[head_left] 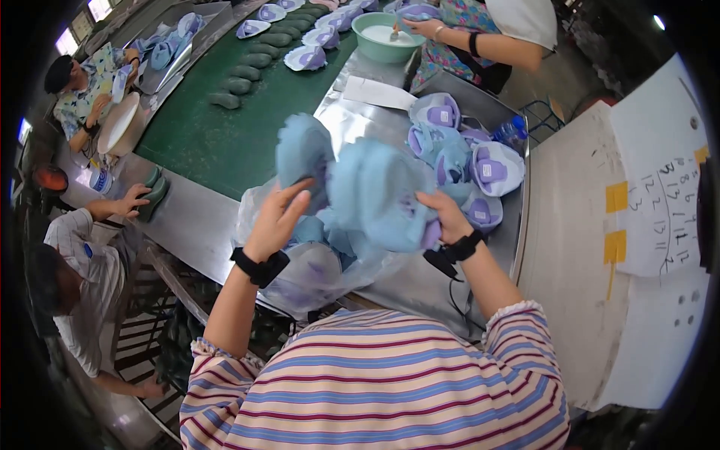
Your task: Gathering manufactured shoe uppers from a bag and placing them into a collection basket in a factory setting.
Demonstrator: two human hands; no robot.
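My right hand [450,220] grips the edge of a light blue shoe upper [379,195], which is smeared by motion and held above the bench. At its left, a second light blue upper [304,150] stands upright, its lower edge at the fingers of my left hand [277,219]. That hand's fingers are partly hidden behind the piece, so its grip is unclear. Beneath both hands a clear plastic bag [300,289] lies open, with more blue uppers inside. To the right, several blue and lilac uppers [499,169] with white labels are heaped in a metal tray.
A green conveyor belt [195,146] carries dark shoe lasts and uppers. A co-worker's hand [427,28] works over a green basin [386,45] of white liquid. Two more people sit at the left. A blue bottle [511,130] lies in the tray; a white board [652,225] stands right.
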